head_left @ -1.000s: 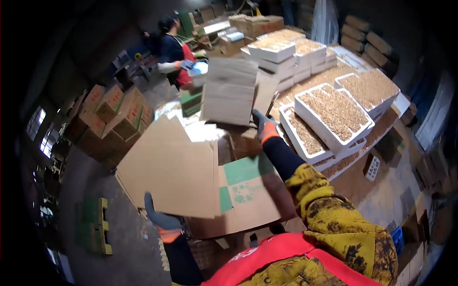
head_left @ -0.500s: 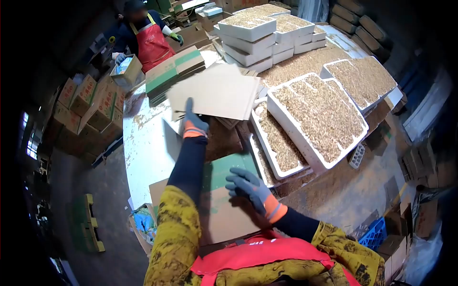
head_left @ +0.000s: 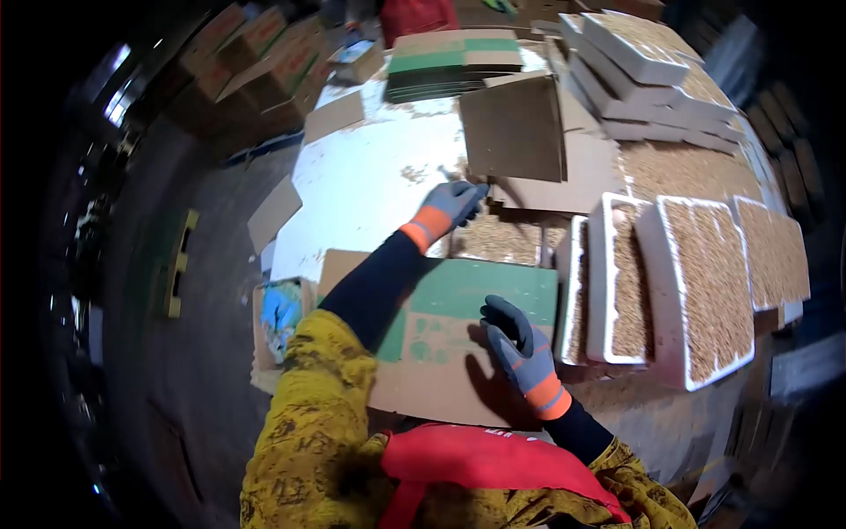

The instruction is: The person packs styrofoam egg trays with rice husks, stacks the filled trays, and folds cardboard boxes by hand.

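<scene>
My left hand [head_left: 451,210], in a grey glove with an orange cuff, reaches forward with its fingers closed at the lower left corner of a brown cardboard sheet [head_left: 515,130]. The sheet is tilted up; the fingertips are partly hidden there. My right hand [head_left: 518,344], gloved alike, hovers over the closed cardboard box [head_left: 441,375] before me, holding nothing, its fingers loosely bent and apart. The box top is brown with a green band. Behind it, an open space shows a tan, grainy fill [head_left: 498,240].
White foam trays [head_left: 696,291] of grainy fill stand at right, with more stacked [head_left: 634,88] behind. Flattened green-and-brown cartons [head_left: 454,62] lie across the white table [head_left: 379,167]. A small box with blue plastic [head_left: 282,309] sits at left. Part of a person's red apron [head_left: 419,18] shows beyond.
My view has turned left. The pale cardboard sheet that lay fairly flat by my left hand now appears tilted up, its darker face showing. My right hand stays above the box.
</scene>
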`<state>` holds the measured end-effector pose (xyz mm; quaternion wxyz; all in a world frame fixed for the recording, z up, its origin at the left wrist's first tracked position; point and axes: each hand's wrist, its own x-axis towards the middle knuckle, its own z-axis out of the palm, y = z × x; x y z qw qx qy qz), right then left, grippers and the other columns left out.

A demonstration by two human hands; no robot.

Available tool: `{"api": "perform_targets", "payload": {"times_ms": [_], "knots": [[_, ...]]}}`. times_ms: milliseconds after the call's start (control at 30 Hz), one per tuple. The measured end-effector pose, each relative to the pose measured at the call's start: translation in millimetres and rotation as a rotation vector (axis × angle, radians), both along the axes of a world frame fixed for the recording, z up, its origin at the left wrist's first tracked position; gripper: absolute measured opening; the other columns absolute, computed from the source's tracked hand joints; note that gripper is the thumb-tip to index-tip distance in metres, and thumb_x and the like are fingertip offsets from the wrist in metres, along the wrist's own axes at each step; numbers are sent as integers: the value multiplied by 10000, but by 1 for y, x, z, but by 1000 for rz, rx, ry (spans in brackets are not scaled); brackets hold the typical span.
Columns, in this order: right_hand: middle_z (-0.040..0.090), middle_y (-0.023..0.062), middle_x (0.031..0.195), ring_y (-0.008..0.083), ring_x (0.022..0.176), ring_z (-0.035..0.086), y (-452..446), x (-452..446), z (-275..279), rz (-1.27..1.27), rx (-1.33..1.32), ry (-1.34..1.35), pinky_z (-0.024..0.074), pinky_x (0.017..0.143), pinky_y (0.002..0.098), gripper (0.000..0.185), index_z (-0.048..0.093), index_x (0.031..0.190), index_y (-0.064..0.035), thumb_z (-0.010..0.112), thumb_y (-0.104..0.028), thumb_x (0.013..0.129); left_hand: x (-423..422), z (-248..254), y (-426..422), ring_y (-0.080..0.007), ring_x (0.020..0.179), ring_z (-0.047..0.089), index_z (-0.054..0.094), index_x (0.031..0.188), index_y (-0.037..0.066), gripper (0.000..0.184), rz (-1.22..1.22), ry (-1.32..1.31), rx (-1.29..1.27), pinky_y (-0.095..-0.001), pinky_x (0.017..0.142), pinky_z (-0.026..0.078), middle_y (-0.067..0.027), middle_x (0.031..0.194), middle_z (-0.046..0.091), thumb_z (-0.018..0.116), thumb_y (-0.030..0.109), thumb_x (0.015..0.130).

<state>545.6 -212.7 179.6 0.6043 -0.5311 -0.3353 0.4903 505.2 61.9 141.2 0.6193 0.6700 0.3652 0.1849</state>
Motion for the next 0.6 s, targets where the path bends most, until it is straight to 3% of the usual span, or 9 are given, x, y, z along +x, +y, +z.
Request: {"api": "perform_targets", "payload": {"times_ms": [67,100,200,233,333,433,467,533,600], "knots": [[552,130,1156,194,1001,574,16,-14,3,58,66,-220,464,856,287,432,459,1276,-19,580,-61,864,-82,11,17,-195,854,622,623,1004,-4,335,121,55,627,-305,782,480,-123,904,660,604,300,866],[558,137,1151,213,1006,578,23,-20,3,77,101,-332,464,858,297,432,471,1267,-22,592,-60,854,-124,8,26,-213,913,623,619,1048,5,316,251,152,714,-302,826,476,-148,996,654,612,261,864],[557,167,1144,294,1024,565,48,-25,-16,18,211,-795,452,877,341,449,492,1247,-35,622,-67,819,-239,23,28,-187,969,595,594,1115,1,307,486,147,623,-289,863,458,-130,1064,636,604,187,873],[544,185,1151,357,1039,532,53,-27,-19,-19,199,-759,434,898,379,458,506,1229,-43,643,-81,794,-264,30,19,-168,980,577,584,1116,-19,300,531,124,575,-276,880,439,-123,1062,631,593,164,879],[545,174,1155,338,1052,522,67,-30,-32,-43,106,-816,425,905,379,427,506,1227,-51,620,-130,823,-323,7,16,-134,966,553,566,1130,-29,292,497,175,474,-252,873,432,-100,1081,613,581,134,889],[546,161,1160,342,1040,519,75,-36,-36,-53,52,-968,422,904,381,417,507,1225,-56,603,-137,827,-344,-28,4,-149,988,545,549,1168,-17,322,527,-7,295,-267,879,434,-104,1105,602,588,138,888],[551,154,1155,337,1065,510,76,-40,-37,-77,52,-1011,414,919,377,421,507,1226,-59,605,-125,822,-354,-38,1,-181,1058,530,520,1207,-13,369,357,158,660,-297,921,415,-125,1160,577,600,137,879],[539,150,1176,330,1092,499,77,-43,-41,-62,50,-994,404,936,372,424,509,1225,-56,611,-108,817,-346,-36,-21,-184,1155,463,443,1285,1,407,439,-46,259,-294,969,392,-103,1284,482,547,111,907],[540,147,1192,304,1112,505,72,-47,-46,-96,50,-997,399,949,356,423,516,1221,-40,597,-42,806,-346,-41,-35,-202,1227,412,388,1324,-9,465,326,175,480,-293,1016,356,-110,1329,441,551,91,900]]}}
